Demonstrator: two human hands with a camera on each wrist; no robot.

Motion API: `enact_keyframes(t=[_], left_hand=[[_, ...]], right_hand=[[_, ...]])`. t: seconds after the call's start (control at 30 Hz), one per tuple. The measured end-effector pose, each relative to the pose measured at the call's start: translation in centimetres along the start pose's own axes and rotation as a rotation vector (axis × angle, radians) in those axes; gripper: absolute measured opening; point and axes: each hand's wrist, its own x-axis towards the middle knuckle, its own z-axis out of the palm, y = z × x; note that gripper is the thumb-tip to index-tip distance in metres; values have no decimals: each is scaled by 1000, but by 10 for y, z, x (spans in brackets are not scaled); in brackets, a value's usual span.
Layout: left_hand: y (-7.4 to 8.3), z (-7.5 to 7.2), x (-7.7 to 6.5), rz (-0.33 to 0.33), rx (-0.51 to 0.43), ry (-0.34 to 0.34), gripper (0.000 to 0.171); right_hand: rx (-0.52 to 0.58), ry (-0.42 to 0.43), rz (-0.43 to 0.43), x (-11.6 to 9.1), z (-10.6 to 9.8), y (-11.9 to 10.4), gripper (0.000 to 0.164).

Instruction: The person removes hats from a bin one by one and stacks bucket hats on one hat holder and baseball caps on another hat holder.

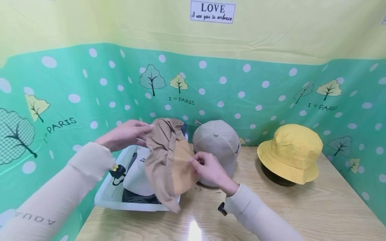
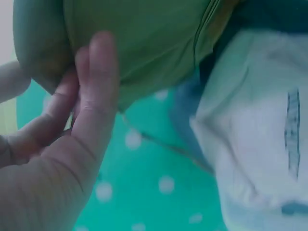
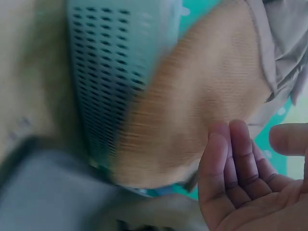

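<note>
A floppy brown fabric hat (image 1: 159, 147) with a tan woven panel (image 1: 182, 164) hangs over the right side of a white plastic basket (image 1: 101, 199). My left hand (image 1: 125, 134) holds its upper left edge; in the left wrist view the thumb (image 2: 102, 72) lies against the cloth, with other fingers behind. At the woven panel's right edge is my right hand (image 1: 209, 169). Its thumb (image 3: 288, 139) stands apart from the bent fingers (image 3: 240, 159) in the right wrist view, and the fingertips are right at the panel. Inside the basket, a white cap (image 1: 138, 179) rests on dark cloth (image 1: 140, 197).
A grey baseball cap (image 1: 215, 144) stands on the wooden table (image 1: 247, 201) just right of the basket. Farther right, a yellow bucket hat (image 1: 291, 150) sits on a dark round base (image 1: 277, 175). A green and yellow printed curtain (image 1: 211, 77) closes off the back and sides.
</note>
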Motion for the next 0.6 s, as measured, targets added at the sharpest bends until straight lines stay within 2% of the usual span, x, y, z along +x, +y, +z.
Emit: enact_keyframes(t=[0.13, 0.2, 0.3, 0.4, 0.5, 0.6], left_hand=[[0, 35, 11, 43, -21, -4, 36], [-1, 52, 15, 65, -30, 4, 30], [-2, 76, 19, 103, -5, 51, 20], [-5, 97, 22, 122, 31, 110, 14], [-10, 113, 24, 131, 42, 148, 12], [-17, 128, 25, 125, 19, 177, 9]], right_hand=[[42, -41, -24, 9, -8, -18, 32], [77, -76, -9, 11, -10, -24, 39], [74, -107, 19, 13, -12, -29, 48], [28, -95, 39, 12, -15, -30, 52], [10, -76, 34, 10, -17, -30, 48], [9, -62, 15, 8, -19, -27, 38]])
